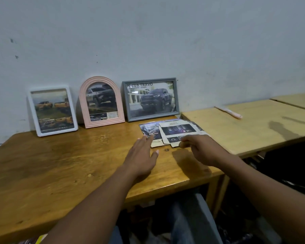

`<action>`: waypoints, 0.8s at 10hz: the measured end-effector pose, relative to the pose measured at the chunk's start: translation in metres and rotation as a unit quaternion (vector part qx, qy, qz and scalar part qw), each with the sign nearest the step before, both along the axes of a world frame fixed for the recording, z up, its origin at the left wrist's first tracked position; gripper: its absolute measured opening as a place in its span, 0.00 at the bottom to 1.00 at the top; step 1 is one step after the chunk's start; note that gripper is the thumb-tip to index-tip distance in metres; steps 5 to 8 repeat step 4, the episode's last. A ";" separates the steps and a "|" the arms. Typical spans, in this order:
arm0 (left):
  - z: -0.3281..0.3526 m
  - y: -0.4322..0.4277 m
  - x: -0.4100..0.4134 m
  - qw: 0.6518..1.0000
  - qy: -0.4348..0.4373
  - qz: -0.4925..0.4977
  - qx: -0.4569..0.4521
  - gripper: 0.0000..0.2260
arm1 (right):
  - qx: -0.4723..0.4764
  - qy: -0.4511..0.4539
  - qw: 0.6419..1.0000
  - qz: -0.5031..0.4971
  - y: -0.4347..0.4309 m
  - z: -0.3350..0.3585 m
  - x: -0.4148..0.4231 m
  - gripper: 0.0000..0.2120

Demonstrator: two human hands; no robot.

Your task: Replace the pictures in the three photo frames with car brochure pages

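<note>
White rectangular frame (pixel 33 113), pink arched frame (pixel 82 106), grey rectangular frame (pixel 127 103) propped mid-picture for display, car pages (pixel 151 101) in. We judge tidying: left hand (pixel 142 159), grip apart, steadies cut brochure scraps (pixel 180 131); right hand (pixel 201 150) grip pinches their edge.

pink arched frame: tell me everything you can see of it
The pink arched frame looks like ribbed plastic. It stands on the wooden table by the wall, between the white frame and the grey frame. Inside is a dark pickup picture with a small inset photo and text box below. No hand touches it.
</note>
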State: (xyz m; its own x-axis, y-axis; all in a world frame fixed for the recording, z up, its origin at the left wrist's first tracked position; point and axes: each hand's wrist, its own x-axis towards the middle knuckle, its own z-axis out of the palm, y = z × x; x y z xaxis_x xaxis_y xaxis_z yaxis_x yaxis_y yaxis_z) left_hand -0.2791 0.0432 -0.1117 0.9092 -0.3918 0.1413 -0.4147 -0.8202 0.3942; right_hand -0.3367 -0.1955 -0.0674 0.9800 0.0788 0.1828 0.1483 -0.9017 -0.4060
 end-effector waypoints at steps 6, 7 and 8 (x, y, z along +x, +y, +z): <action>0.020 0.016 0.005 0.999 0.012 0.022 0.047 0.31 | -0.078 -0.005 0.997 -0.007 0.006 0.015 0.008 0.19; 0.020 0.016 0.005 0.999 0.012 0.022 0.047 0.31 | -0.078 -0.005 0.997 -0.007 0.006 0.015 0.008 0.19; 0.020 0.016 0.005 0.999 0.012 0.022 0.047 0.31 | -0.078 -0.005 0.997 -0.007 0.006 0.015 0.008 0.19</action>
